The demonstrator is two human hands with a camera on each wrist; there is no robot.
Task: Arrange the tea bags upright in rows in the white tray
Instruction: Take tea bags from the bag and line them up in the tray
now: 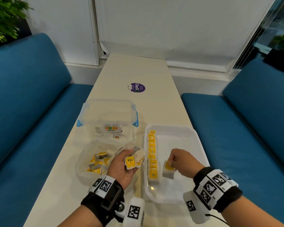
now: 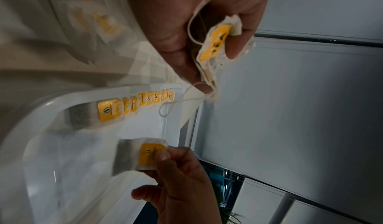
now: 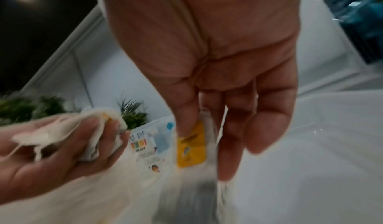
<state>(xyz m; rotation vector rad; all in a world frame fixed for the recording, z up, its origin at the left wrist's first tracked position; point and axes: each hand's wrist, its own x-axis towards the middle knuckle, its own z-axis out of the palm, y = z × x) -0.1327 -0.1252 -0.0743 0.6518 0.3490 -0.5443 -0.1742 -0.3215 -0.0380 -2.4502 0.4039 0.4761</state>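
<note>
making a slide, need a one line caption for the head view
Right hand lowers a tea bag beside the row in the white tray; left hand holds spares.

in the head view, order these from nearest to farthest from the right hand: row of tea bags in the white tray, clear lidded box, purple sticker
1. Row of tea bags: just left of the right hand, along the left wall of the white tray.
2. Clear lidded box: farther left and back on the table.
3. Purple sticker: farthest, up the table's middle.
</note>
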